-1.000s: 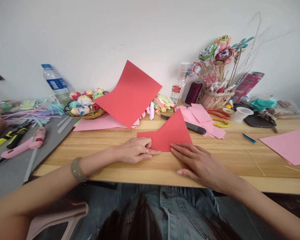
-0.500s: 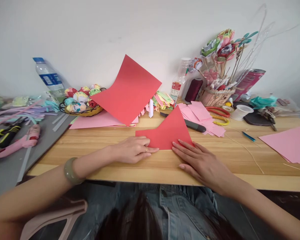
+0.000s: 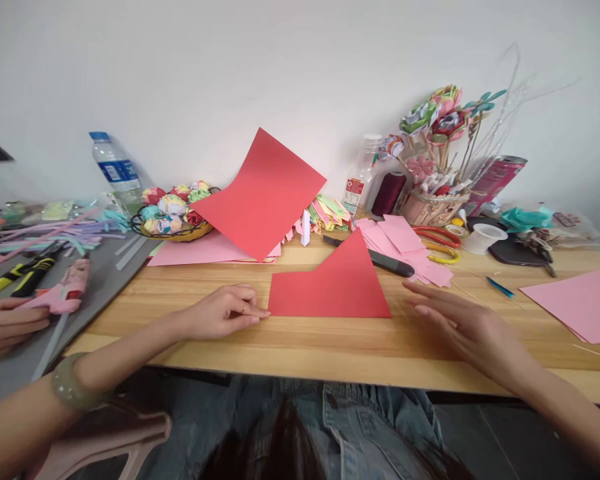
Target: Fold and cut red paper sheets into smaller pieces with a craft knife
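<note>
- A red paper piece [image 3: 327,287] is laid flat on the wooden table [image 3: 300,341], between the two hands, with its long straight edge turned toward the person and its peak pointed away at the right.
- The near left corner of this piece is met by the fingertips of the left hand [image 3: 230,313], whose fingers are curled close together; whether the corner is pinched or only touched cannot be told.
- The right hand [image 3: 473,333] is held well to the right of the piece, fingers stretched out and nothing gripped, with clear space left between fingertips and paper.
- A larger red sheet [image 3: 265,193] is propped behind, its lower left part overlapped with a basket [image 3: 183,235] in which paper flowers [image 3: 173,205] are heaped.
- Just beyond the peak, a dark-handled cutter [image 3: 393,263] is set down beside scattered pink paper pieces [image 3: 403,235].
- Farther right, a white spool [image 3: 484,238] is placed near red and yellow looped handles [image 3: 440,233], and pink sheets [image 3: 580,303] are stacked toward the table's right side.
- At the far left, the handle of a pink glue gun [image 3: 63,293] is touched by another person's hand [image 3: 13,327].
</note>
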Available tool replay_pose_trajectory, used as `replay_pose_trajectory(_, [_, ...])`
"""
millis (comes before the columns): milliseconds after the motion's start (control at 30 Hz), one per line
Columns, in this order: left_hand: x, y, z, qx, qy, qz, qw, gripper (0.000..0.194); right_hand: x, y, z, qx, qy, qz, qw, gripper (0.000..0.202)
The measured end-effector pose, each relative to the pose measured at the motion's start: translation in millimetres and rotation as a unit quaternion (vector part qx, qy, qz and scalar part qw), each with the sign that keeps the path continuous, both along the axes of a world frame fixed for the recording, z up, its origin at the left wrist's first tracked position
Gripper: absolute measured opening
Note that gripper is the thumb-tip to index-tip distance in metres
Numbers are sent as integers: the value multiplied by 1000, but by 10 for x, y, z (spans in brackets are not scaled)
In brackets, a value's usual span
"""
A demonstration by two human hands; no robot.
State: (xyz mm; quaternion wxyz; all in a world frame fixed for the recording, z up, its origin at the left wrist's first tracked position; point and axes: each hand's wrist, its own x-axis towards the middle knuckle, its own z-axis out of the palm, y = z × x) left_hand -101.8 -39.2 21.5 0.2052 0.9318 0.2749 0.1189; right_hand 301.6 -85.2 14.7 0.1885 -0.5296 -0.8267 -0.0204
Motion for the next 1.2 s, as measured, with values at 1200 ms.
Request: replay_pose_trajectory(1200, [1679, 397, 85, 44, 123, -157, 979, 77, 423, -275, 396, -149, 199, -282, 927, 44])
